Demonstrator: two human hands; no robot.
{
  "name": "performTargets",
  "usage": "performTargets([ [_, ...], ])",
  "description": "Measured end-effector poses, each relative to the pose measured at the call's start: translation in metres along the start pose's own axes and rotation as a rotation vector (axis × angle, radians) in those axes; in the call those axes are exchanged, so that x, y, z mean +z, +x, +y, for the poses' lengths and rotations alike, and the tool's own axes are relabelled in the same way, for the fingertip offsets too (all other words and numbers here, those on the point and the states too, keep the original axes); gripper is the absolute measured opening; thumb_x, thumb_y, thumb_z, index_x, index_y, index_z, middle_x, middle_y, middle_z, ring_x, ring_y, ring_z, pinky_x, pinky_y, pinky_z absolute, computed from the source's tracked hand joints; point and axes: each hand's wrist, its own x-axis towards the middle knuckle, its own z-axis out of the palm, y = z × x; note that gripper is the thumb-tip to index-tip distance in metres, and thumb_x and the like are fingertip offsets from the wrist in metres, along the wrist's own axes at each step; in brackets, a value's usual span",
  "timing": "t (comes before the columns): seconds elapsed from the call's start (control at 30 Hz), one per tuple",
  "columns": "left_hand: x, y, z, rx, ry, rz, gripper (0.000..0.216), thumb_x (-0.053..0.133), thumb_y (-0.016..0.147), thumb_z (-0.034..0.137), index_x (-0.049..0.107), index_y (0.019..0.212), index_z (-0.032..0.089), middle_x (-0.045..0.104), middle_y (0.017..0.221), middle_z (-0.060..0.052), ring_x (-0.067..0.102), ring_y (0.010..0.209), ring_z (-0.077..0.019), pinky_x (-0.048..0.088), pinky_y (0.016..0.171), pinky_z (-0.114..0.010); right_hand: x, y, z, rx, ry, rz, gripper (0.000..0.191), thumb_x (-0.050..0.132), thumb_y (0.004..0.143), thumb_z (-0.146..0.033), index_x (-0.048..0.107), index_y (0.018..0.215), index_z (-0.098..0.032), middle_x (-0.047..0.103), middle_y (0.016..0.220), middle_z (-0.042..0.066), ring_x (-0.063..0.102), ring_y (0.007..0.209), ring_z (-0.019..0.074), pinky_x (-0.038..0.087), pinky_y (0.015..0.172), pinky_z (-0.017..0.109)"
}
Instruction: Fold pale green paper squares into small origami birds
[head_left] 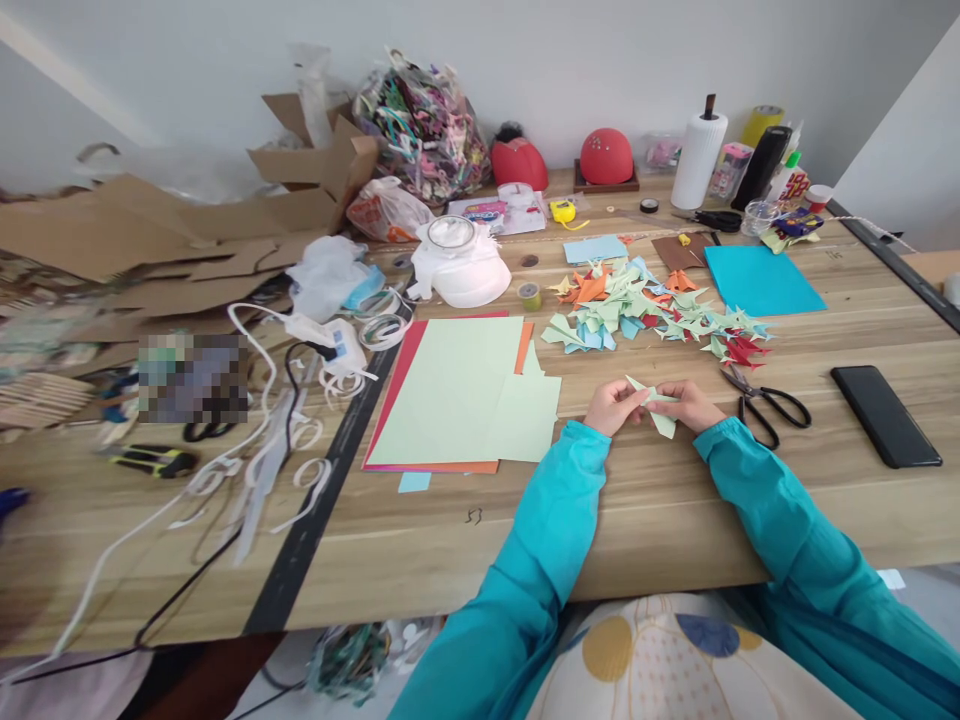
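Between my two hands is a small piece of pale green folded paper (663, 424), with narrow points sticking out above and below the fingers. My left hand (609, 406) pinches it from the left. From the right, my right hand (691, 404) grips it with thumb and fingers closed. Just beyond lies a heap of folded paper cranes (615, 305) in green, blue, orange, yellow and red. Left of my hands is a stack of pale green paper sheets (450, 390) with red and orange sheets under it. Black-handled scissors (780, 400) rest close to my right hand.
A black phone (886, 416) lies at the right. Behind the cranes are a blue sheet (765, 280), a yellow tape measure (562, 211) and a white paper roll (699, 165). Cables, a power strip (334, 345), a utility knife (154, 460) and cardboard (165, 225) crowd the left.
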Motion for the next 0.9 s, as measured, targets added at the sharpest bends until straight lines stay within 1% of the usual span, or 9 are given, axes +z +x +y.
performTargets([
  [0.1,0.001,-0.001,0.0,-0.011,0.041,-0.023,0.034,0.065,0.068,0.044,0.056,0.062,0.012,0.057,0.048,0.001,0.051,0.038,-0.0076,0.04,0.041,-0.02,0.001,0.0,-0.001,-0.037,-0.041,0.0,0.043,0.067,0.062,-0.052,0.067,0.077,-0.011,0.063,0.065,0.003,0.051,0.055,0.0111,0.039,0.051,0.023],
  [0.3,0.003,-0.002,-0.003,-0.031,0.032,0.001,0.035,0.067,0.065,0.043,0.052,0.061,0.012,0.058,0.049,0.001,0.052,0.036,-0.0076,0.039,0.039,-0.019,0.001,0.001,0.001,-0.06,-0.076,0.004,0.044,0.067,0.062,-0.053,0.066,0.074,-0.011,0.062,0.064,0.003,0.05,0.054,0.0109,0.037,0.049,0.022],
  [0.43,0.003,-0.003,-0.001,-0.059,0.006,-0.04,0.034,0.067,0.066,0.043,0.055,0.063,0.011,0.06,0.051,0.0,0.053,0.037,-0.0088,0.041,0.039,-0.02,-0.002,0.0,0.005,-0.068,-0.065,-0.001,0.039,0.068,0.063,-0.05,0.064,0.069,-0.012,0.061,0.061,0.002,0.049,0.052,0.01,0.036,0.047,0.022],
  [0.53,0.003,-0.004,0.001,-0.082,-0.036,-0.076,0.035,0.068,0.065,0.044,0.057,0.062,0.01,0.06,0.051,-0.002,0.053,0.036,-0.0096,0.042,0.039,-0.021,-0.004,0.0,0.007,-0.062,-0.043,-0.008,0.036,0.07,0.062,-0.047,0.062,0.064,-0.012,0.058,0.056,0.0,0.047,0.049,0.0091,0.035,0.046,0.021],
  [0.63,0.004,-0.005,0.003,-0.104,-0.112,-0.075,0.036,0.069,0.063,0.043,0.057,0.06,0.01,0.059,0.049,-0.002,0.053,0.035,-0.0108,0.042,0.038,-0.023,-0.006,0.0,0.009,-0.04,0.006,-0.028,0.033,0.072,0.06,-0.043,0.06,0.062,-0.012,0.055,0.051,-0.001,0.045,0.045,0.0082,0.034,0.044,0.021],
  [0.77,0.005,-0.005,0.003,-0.113,-0.163,-0.069,0.037,0.068,0.063,0.045,0.057,0.059,0.01,0.06,0.05,-0.003,0.056,0.038,-0.0132,0.044,0.04,-0.024,-0.007,0.0,0.012,-0.031,0.076,-0.046,0.03,0.071,0.062,-0.041,0.06,0.063,-0.013,0.058,0.052,0.0,0.047,0.044,0.0086,0.035,0.042,0.021],
  [0.9,0.004,-0.004,0.0,-0.116,-0.157,-0.088,0.038,0.068,0.063,0.046,0.058,0.057,0.01,0.062,0.052,-0.004,0.058,0.04,-0.014,0.047,0.042,-0.025,-0.006,0.0,0.012,-0.023,0.089,-0.044,0.03,0.073,0.06,-0.039,0.061,0.063,-0.013,0.059,0.053,0.0,0.047,0.043,0.0087,0.035,0.042,0.021],
])
